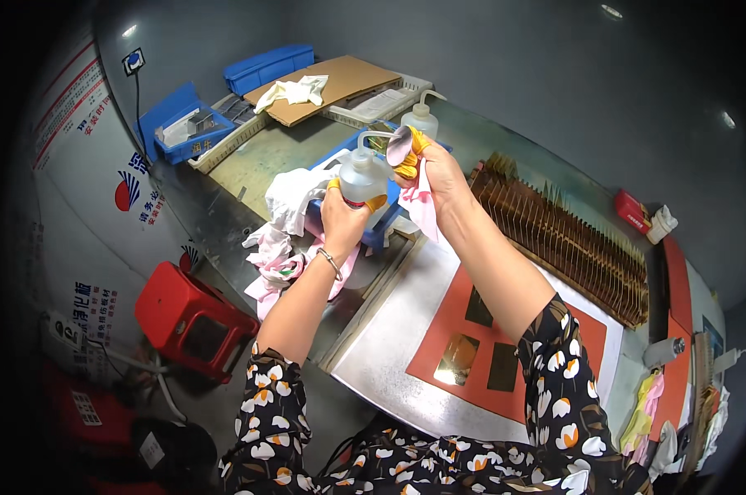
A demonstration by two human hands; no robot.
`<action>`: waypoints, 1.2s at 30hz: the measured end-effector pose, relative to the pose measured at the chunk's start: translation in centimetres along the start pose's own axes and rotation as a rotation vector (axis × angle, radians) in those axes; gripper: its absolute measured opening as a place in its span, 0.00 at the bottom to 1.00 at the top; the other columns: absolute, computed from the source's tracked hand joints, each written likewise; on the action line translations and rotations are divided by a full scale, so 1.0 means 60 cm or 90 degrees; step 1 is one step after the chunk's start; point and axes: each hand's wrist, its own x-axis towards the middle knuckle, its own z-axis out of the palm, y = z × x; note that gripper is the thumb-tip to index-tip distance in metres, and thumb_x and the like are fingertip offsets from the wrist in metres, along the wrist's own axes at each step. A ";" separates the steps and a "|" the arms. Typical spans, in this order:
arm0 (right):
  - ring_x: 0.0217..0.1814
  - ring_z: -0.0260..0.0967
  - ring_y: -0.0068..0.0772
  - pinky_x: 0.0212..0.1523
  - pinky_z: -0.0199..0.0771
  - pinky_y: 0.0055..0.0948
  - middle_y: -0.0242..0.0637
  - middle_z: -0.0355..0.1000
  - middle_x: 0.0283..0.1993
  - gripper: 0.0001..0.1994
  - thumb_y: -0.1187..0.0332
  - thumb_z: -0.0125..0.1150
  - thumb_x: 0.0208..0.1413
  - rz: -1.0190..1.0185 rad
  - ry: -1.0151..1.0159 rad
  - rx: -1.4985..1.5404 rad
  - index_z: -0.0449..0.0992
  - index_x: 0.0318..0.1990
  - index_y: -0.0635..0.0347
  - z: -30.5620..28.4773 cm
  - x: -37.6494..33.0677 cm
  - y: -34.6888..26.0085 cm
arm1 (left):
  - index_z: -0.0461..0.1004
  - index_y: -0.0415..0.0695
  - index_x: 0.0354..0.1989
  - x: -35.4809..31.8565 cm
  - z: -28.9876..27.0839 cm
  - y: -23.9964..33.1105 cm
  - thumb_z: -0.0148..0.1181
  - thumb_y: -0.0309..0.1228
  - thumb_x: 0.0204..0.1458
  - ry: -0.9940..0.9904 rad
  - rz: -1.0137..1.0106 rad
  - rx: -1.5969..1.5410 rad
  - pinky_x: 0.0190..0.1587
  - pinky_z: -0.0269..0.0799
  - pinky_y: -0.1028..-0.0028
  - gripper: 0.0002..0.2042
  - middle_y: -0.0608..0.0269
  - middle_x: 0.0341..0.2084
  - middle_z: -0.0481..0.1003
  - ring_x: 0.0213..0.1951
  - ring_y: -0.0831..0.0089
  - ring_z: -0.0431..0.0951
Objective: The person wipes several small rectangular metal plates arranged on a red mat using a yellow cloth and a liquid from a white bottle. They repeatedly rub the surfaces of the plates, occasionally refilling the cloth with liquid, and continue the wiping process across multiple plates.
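Note:
My left hand grips a clear plastic squeeze bottle with a bent spout that arcs toward the right. My right hand, with yellow finger covers, holds a small round shiny disc together with a pink cloth that hangs down from the palm. The bottle's spout tip is right beside the disc. Both hands are raised above a blue tray at the bench's middle.
A heap of pink and white rags lies left of the tray. A second squeeze bottle stands behind. A brown slotted rack runs along the right. A metal sheet with a red mat holding dark square plates lies near me. A red stool stands below left.

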 end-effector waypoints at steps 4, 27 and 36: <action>0.16 0.61 0.22 0.13 0.60 0.22 0.35 0.68 0.23 0.09 0.76 0.39 0.57 -0.010 -0.047 0.018 0.69 0.36 0.57 -0.011 0.001 -0.006 | 0.67 0.36 0.42 0.002 -0.002 0.018 0.72 0.38 0.33 -0.030 -0.015 0.007 0.43 0.69 0.63 0.28 0.46 0.37 0.73 0.42 0.52 0.74; 0.24 0.58 0.14 0.23 0.57 0.16 0.28 0.63 0.24 0.06 0.69 0.53 0.58 0.151 0.387 -0.606 0.71 0.34 0.62 -0.278 -0.687 -0.138 | 0.69 0.32 0.47 -0.368 -0.051 0.492 0.55 0.24 0.45 -1.100 -0.008 -0.728 0.53 0.63 0.68 0.18 0.53 0.42 0.71 0.46 0.65 0.71; 0.31 0.73 0.45 0.32 0.70 0.37 0.46 0.74 0.27 0.10 0.65 0.52 0.57 -0.074 0.240 -1.079 0.70 0.33 0.64 -0.308 -0.653 -0.112 | 0.70 0.31 0.45 -0.322 -0.048 0.483 0.56 0.28 0.45 -0.852 -0.016 -0.494 0.51 0.65 0.67 0.19 0.51 0.39 0.73 0.44 0.64 0.73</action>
